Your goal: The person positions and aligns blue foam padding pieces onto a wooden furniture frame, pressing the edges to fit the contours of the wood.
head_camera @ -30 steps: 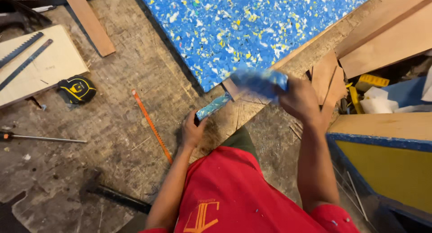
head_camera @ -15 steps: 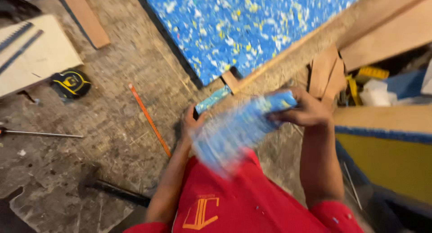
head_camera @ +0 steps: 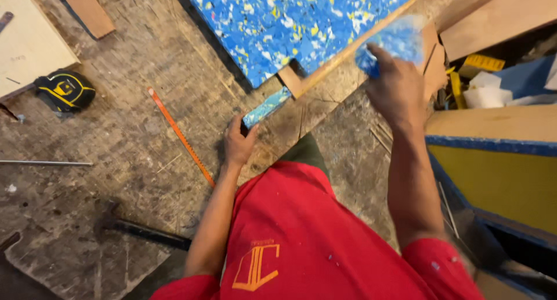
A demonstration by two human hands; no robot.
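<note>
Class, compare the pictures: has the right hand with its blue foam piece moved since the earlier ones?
Yes. The right hand has swung the blue foam piece up and away from the body, toward the speckled foam sheet.

Red short-sleeved shirt (head_camera: pixel 301 242) with an orange emblem, apparently paint-flecked; bare forearms.

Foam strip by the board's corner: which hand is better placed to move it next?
Left, probably. The left hand already grips the foam strip's near end on the workbench. The right hand is raised, holding another foam piece.
</note>
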